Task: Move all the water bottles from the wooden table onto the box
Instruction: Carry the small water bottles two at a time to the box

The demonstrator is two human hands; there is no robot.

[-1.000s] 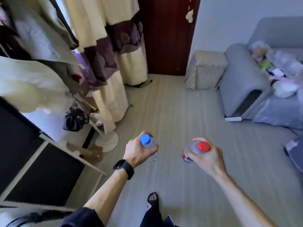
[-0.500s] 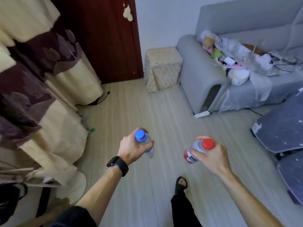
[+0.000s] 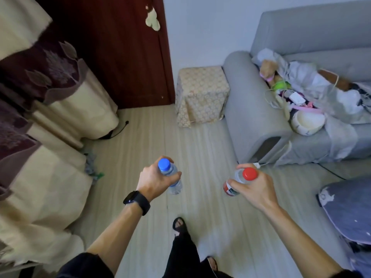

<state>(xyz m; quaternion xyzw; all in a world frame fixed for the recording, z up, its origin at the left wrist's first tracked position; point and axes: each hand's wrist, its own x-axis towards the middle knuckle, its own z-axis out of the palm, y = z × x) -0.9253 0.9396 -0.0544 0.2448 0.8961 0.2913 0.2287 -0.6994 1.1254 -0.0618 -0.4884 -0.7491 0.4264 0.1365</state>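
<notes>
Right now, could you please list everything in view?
Blue-capped bottle: one, clear, held left of centre.
Red-capped bottle: one, clear, red label, held right of centre.
Box: one, beige patterned cloth cover, beside sofa arm.
Sofa: one, grey, right, clutter on seat.
Door: one, dark red, left of box.
Curtains: count unclear, cream and purple, left.
Watch: one, black, left wrist.
Foot: one, black sandal, bottom centre.
Left hand: one, bare, grips blue-capped bottle.
Right hand: one, bare, grips red-capped bottle.
</notes>
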